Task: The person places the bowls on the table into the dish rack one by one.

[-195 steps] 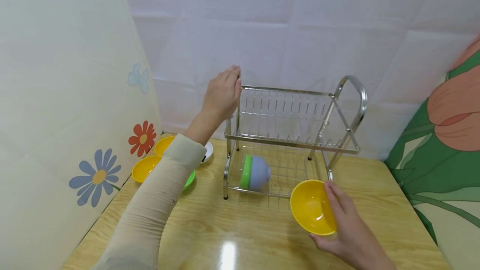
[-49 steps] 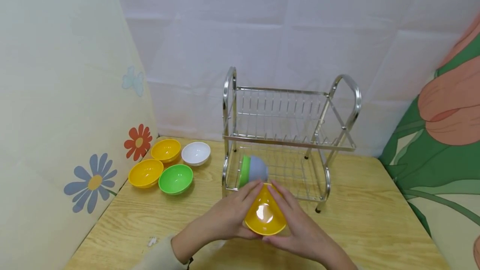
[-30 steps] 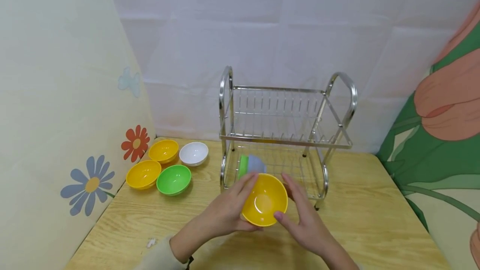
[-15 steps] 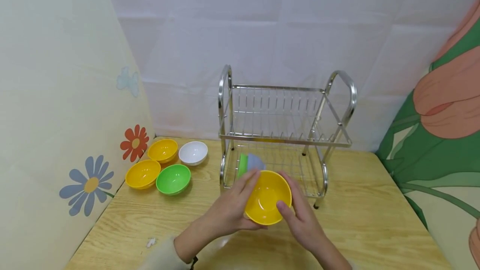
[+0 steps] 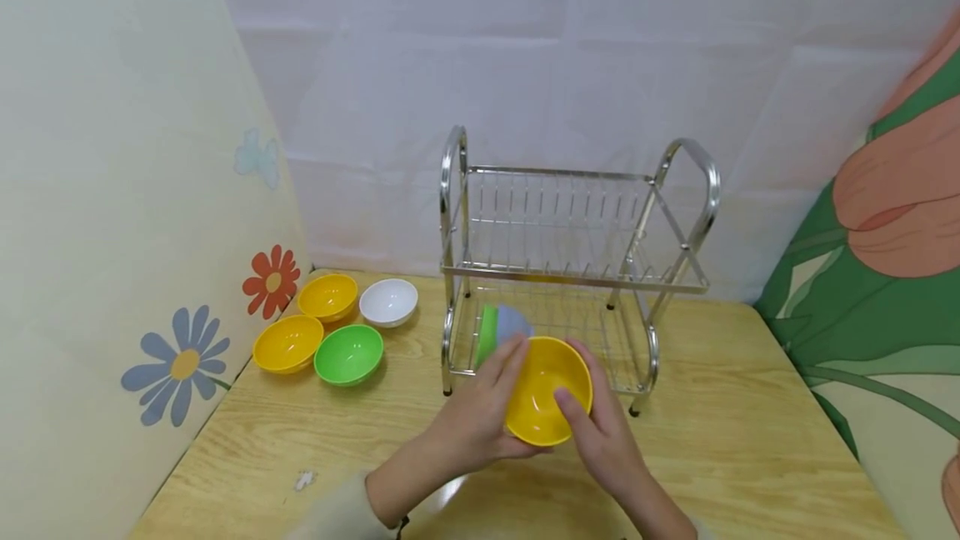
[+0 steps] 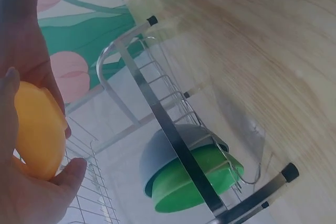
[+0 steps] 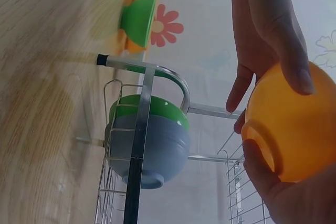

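Observation:
Both hands hold a yellow bowl [image 5: 547, 394] in front of the metal dish rack [image 5: 573, 277], its inside facing up toward the head camera. My left hand [image 5: 480, 407] grips its left side, with fingers along the wall and the thumb low. On the right, my right hand [image 5: 600, 427] holds the rim with the thumb over the inside. Behind the bowl, a green bowl [image 5: 487, 336] and a blue-grey bowl [image 5: 513, 322] stand on edge together on the rack's lower tier. The left wrist view shows the yellow bowl [image 6: 39, 132] from outside, apart from the rack.
At the left of the wooden table [image 5: 750, 423] stand two yellow bowls [image 5: 288, 344], a white bowl [image 5: 388, 303] and a green bowl [image 5: 348, 354], all upright. The rack's upper tier [image 5: 555, 227] has upright wire dividers. A white wall [image 5: 405, 107] rises behind.
Earlier the left hand was on the rack's left handle while the right held the yellow bowl. Both hands now hold it; its inside has turned up and it has shifted slightly right.

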`<control>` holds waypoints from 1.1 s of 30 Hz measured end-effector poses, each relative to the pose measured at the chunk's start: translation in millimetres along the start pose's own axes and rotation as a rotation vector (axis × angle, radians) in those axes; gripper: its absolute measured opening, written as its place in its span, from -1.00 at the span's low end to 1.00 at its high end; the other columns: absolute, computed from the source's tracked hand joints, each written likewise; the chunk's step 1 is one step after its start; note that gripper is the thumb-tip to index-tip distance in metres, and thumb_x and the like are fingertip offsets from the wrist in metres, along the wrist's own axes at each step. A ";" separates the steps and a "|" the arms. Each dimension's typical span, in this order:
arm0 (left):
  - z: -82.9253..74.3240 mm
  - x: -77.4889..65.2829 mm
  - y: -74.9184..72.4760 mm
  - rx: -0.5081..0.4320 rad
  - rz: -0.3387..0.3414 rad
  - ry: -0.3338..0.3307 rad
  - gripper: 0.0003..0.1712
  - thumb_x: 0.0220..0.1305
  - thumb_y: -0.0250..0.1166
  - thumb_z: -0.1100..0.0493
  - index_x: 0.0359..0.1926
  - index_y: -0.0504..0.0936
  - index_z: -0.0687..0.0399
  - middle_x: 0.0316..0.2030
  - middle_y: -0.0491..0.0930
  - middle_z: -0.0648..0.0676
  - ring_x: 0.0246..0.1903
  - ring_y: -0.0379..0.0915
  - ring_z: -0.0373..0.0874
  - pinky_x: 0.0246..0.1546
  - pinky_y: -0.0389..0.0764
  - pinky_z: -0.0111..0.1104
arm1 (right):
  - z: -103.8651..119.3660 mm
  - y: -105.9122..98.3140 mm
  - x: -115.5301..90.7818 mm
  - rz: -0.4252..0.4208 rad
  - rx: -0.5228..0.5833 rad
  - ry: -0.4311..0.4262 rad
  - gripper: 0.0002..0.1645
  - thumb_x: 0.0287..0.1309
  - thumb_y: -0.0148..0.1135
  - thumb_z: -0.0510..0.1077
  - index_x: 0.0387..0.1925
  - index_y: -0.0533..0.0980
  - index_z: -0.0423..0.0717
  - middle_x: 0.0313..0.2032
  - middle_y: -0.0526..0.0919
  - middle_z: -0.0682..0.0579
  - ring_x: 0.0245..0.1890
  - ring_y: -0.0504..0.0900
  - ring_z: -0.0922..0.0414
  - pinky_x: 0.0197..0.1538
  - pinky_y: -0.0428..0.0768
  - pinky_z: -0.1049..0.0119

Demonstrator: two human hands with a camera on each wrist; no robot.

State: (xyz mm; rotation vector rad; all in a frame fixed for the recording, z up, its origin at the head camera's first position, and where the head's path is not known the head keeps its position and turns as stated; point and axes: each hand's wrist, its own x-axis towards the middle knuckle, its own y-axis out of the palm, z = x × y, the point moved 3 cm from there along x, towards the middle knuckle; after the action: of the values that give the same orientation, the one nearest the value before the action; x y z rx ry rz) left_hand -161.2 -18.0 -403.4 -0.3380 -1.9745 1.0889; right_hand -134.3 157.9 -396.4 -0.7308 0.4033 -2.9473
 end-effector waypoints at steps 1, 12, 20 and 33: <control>-0.9 0.5 1.0 0.009 -0.001 -0.008 0.48 -0.14 0.61 -0.33 0.58 -0.01 0.24 0.49 0.14 0.28 0.38 0.30 0.10 0.26 0.54 -0.19 | -0.1 -0.4 0.4 -0.010 -0.009 0.005 -0.35 0.44 0.02 -0.34 0.49 0.17 -0.12 0.20 0.50 -0.14 0.07 0.55 0.23 0.07 0.63 0.37; -7.5 2.0 10.5 0.024 0.032 -0.055 0.49 -0.14 0.57 -0.40 0.56 0.01 0.32 0.49 0.15 0.26 0.33 0.36 0.08 0.24 0.56 -0.20 | -3.1 -5.1 1.4 -0.058 -0.079 -0.009 -0.47 0.52 -0.09 -0.28 0.44 0.28 -0.08 0.23 0.54 -0.09 0.12 0.55 0.24 0.10 0.61 0.40; -9.1 0.7 9.9 -0.034 0.129 -0.073 0.49 -0.02 0.41 -0.51 0.60 -0.14 0.25 0.56 0.01 0.24 0.42 0.25 0.07 0.36 0.42 -0.15 | -3.7 -11.6 4.6 -0.128 -0.190 -0.163 -0.46 0.43 -0.08 -0.41 0.37 0.41 -0.12 0.18 0.61 -0.10 0.08 0.58 0.23 0.12 0.52 0.56; 3.9 -3.3 -5.8 -0.019 0.185 -0.115 0.06 0.42 0.03 -0.42 0.63 -0.16 0.07 0.56 0.09 0.15 0.50 0.12 0.06 0.44 0.28 -0.02 | -7.3 -29.0 8.7 -0.118 -0.375 -0.128 -0.50 0.43 -0.01 -0.35 0.35 0.43 -0.17 0.12 0.66 -0.09 -0.01 0.63 0.09 0.05 0.57 0.51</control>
State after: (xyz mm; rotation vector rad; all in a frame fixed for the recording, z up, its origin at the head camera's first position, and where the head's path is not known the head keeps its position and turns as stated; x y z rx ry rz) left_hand -161.3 -25.6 -401.7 -0.4855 -2.0876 1.2306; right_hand -145.7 186.4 -390.9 -1.0074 0.9476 -2.9411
